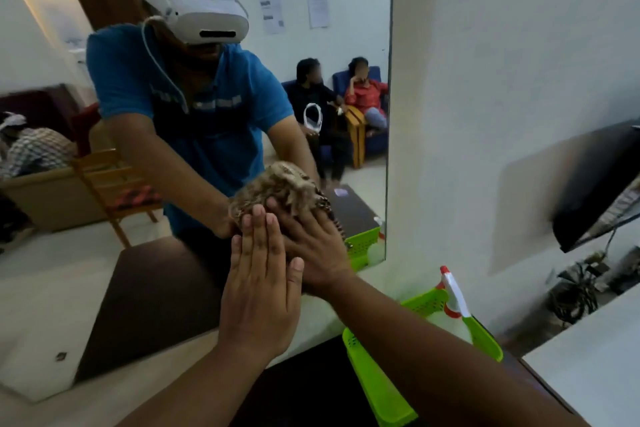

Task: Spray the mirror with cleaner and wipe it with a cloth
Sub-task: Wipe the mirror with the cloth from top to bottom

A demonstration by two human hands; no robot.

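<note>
The mirror [349, 156] hangs on the wall in front of me and fills the left half of the view. A bunched brown patterned cloth [289, 185] is pressed against its glass near the lower right. My right hand [313, 248] is spread over the cloth and holds it to the mirror. My left hand [259, 274] lies flat with straight fingers beside it, partly over the right thumb, its fingertips touching the cloth's lower edge. A white spray bottle with a red nozzle [454, 295] stands in a green basket to the right, with no hand on it.
The green basket [377, 388] sits on a dark counter under my right forearm, close to the mirror's lower right corner. A white wall [502, 80] flanks the mirror. A dark monitor [595, 184], tangled cables [575, 293] and a white desk [588, 378] are at the right.
</note>
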